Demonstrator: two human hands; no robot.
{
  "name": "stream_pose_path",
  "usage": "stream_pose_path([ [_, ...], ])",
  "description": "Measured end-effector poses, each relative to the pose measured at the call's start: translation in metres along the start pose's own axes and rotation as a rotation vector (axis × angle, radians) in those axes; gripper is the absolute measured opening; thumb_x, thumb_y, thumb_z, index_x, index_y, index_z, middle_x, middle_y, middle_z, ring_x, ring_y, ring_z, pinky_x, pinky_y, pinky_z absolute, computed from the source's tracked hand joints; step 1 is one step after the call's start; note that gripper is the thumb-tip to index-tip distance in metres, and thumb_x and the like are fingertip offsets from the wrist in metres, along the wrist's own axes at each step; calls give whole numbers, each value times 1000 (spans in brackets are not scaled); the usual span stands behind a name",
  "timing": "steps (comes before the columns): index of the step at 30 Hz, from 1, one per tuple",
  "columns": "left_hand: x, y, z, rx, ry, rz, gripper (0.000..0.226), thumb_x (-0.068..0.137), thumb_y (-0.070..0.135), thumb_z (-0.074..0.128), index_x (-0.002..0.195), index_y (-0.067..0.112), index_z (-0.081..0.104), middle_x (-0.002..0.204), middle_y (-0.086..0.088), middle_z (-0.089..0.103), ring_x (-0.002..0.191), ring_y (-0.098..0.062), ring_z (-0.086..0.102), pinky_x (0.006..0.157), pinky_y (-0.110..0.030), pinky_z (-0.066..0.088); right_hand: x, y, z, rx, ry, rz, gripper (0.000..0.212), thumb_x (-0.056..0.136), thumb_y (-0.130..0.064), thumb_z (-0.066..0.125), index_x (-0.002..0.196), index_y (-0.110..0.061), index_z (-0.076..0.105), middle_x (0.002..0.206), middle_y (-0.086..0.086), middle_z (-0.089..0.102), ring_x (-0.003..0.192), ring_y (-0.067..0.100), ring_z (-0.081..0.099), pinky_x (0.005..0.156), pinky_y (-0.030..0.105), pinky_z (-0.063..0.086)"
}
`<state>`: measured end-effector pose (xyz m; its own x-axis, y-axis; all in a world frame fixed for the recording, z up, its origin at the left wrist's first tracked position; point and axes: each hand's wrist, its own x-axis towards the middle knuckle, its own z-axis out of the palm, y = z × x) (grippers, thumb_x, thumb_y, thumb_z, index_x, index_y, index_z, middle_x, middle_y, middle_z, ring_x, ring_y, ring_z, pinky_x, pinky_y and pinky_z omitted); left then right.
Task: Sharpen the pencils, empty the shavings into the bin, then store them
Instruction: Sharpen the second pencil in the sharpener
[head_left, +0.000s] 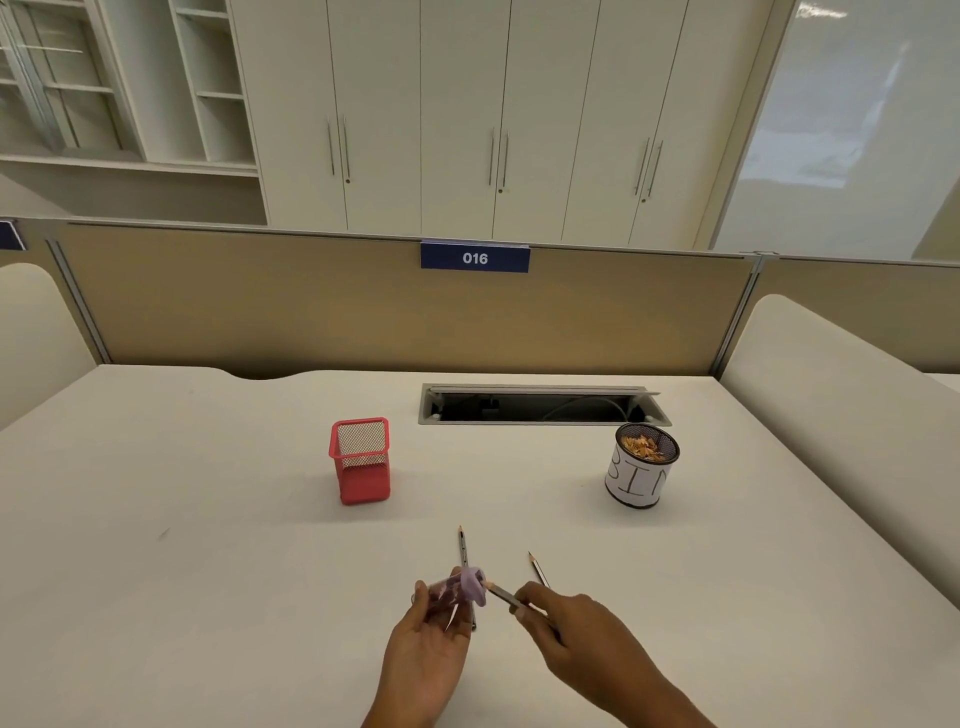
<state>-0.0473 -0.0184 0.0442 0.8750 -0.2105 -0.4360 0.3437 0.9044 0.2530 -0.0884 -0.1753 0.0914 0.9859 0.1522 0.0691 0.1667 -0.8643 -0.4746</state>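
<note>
My left hand grips a purple sharpener whose clear barrel holds shavings. My right hand pinches a grey pencil, its tip right at the sharpener's mouth. Two more pencils lie on the white desk: one pointing away just beyond my left hand, partly hidden by it, the other slanted behind my right hand. A red mesh pencil holder stands empty at the middle left. A round mesh cup labelled BIN stands at the right with shavings inside.
An open cable tray slot is cut into the desk behind the holder and bin. A tan partition with a "016" sign closes the far edge. Padded cream dividers rise at both sides.
</note>
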Motion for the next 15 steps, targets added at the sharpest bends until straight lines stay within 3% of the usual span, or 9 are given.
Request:
stream_pose_path([
  [3, -2, 0, 0, 47, 32, -3, 33, 98, 21, 34, 76, 3, 52, 66, -18, 72, 59, -25, 72, 70, -34, 53, -1, 4, -1, -107, 22, -19, 25, 98, -38, 34, 112, -30, 52, 70, -4, 53, 71, 18, 49, 57, 28, 29],
  [5, -1, -2, 1, 96, 41, -3, 30, 98, 21, 35, 80, 3, 52, 66, -19, 72, 64, -30, 72, 77, -34, 44, 0, 1, -5, -235, 47, -59, 21, 94, -37, 46, 111, -32, 57, 87, 0, 63, 81, 18, 59, 58, 25, 27],
  [7, 0, -6, 1, 179, 36, 3, 29, 98, 19, 36, 83, 0, 53, 72, -22, 71, 80, -35, 66, 85, -35, 43, 3, 2, -7, -438, 139, -134, 21, 66, -35, 82, 83, -32, 71, 65, -6, 63, 55, 8, 60, 44, 16, 17],
  [9, 3, -10, 1, 248, 29, 17, 28, 97, 16, 36, 87, -4, 53, 86, -24, 67, 89, -31, 60, 89, -36, 43, 6, 0, -8, -463, 198, -143, 37, 36, -28, 95, 63, -31, 71, 50, -10, 56, 41, 3, 53, 37, 11, 17],
  [12, 6, -12, 4, 283, 18, 34, 27, 96, 15, 38, 90, -6, 54, 100, -23, 60, 93, -30, 57, 98, -36, 40, 12, 7, -6, -454, 278, -284, 40, 37, -14, 94, 69, -24, 72, 53, -11, 59, 43, 8, 54, 38, 14, 37],
  [15, 9, -9, 8, 266, 28, 43, 29, 95, 16, 41, 87, -6, 57, 96, -22, 61, 93, -29, 57, 101, -36, 36, 15, 10, -7, -511, 313, -400, 32, 43, -15, 92, 66, -21, 72, 50, -8, 58, 40, 10, 51, 37, 15, 37],
])
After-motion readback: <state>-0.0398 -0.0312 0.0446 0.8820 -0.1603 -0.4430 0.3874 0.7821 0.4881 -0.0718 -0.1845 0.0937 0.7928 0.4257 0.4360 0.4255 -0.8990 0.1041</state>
